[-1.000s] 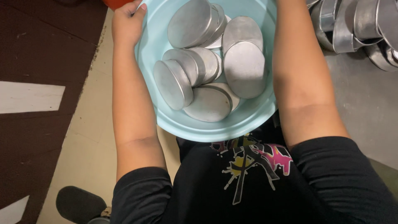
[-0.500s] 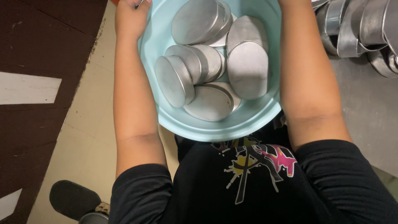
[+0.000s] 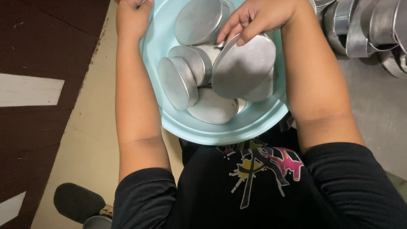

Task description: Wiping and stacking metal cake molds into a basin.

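A light blue plastic basin [image 3: 254,123] rests against my lap, filled with several round metal tins. My right hand [image 3: 258,17] reaches into the basin and grips the top edge of one large oval tin [image 3: 243,68], tilting it up. My left hand [image 3: 133,12] holds the basin's far left rim at the top edge of the view; its fingers are partly cut off. Another tin [image 3: 178,82] lies on its side at the left of the basin, and one more [image 3: 201,21] sits at the back.
A row of stacked metal pans [image 3: 369,25] stands on the grey floor at the upper right. A dark brown mat [image 3: 38,51] with a white stripe covers the left. My dark shoe [image 3: 78,202] shows at the bottom left.
My right hand has come off the basin's right rim and moved in over the tins, taking hold of the large oval one and lifting its edge.
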